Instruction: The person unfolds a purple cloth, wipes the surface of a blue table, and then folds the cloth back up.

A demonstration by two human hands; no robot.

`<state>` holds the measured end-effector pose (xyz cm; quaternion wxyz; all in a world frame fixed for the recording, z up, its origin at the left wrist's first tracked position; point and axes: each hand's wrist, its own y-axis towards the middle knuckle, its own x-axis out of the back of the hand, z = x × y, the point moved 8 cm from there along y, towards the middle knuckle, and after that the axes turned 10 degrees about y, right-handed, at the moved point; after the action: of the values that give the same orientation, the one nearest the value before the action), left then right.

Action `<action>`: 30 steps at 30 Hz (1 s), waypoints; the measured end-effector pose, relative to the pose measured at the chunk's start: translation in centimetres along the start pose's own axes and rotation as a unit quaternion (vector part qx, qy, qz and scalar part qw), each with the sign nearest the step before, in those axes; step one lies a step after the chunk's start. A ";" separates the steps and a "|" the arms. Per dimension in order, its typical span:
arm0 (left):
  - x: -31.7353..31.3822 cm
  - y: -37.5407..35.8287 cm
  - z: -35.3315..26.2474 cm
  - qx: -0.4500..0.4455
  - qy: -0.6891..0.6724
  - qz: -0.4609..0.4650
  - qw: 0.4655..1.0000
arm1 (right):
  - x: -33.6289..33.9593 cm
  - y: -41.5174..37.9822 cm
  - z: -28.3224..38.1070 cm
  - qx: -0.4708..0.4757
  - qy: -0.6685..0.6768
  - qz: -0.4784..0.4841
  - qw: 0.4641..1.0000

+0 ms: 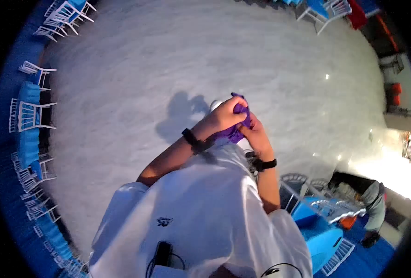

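Observation:
A crumpled purple cloth (pixel 233 134) is held between my two hands, in front of my white shirt. My left hand (pixel 227 113) is closed around its upper part, fingers curled over the fabric, and a black band circles that wrist. Just below and to the right, my right hand (pixel 257 135) pinches the cloth's other side between thumb and fingers. That wrist carries a black watch-like band (pixel 264 164). Part of the cloth is hidden behind the fingers. Beneath it, a white shoe (pixel 215 105) peeks out past my left hand.
Pale marbled floor (pixel 122 69) spreads ahead. White chairs (pixel 32 116) and blue-covered tables line the left. At the lower right are a bright blue plastic piece (pixel 323 243), stacked white chairs and a bending person (pixel 374 208). More chairs (pixel 326 14) stand at the far right.

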<state>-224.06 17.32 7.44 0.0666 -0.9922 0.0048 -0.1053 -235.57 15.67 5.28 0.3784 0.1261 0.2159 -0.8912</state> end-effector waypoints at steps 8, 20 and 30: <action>12.8 14.9 -1.6 0.019 -0.098 -0.073 0.992 | 3.0 19.2 8.8 0.041 -0.038 -0.044 0.997; 32.2 35.9 3.5 -0.017 -0.111 -0.146 0.983 | 3.6 47.9 19.2 0.026 -0.049 -0.011 0.998; 45.5 56.9 -0.4 -0.014 -0.230 0.023 0.973 | 4.3 69.6 32.6 0.034 -0.032 -0.047 0.998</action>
<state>-179.39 -40.20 9.72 0.0540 -0.9903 0.0136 0.1277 -189.75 -45.81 11.96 0.3386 0.1001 0.1789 -0.9183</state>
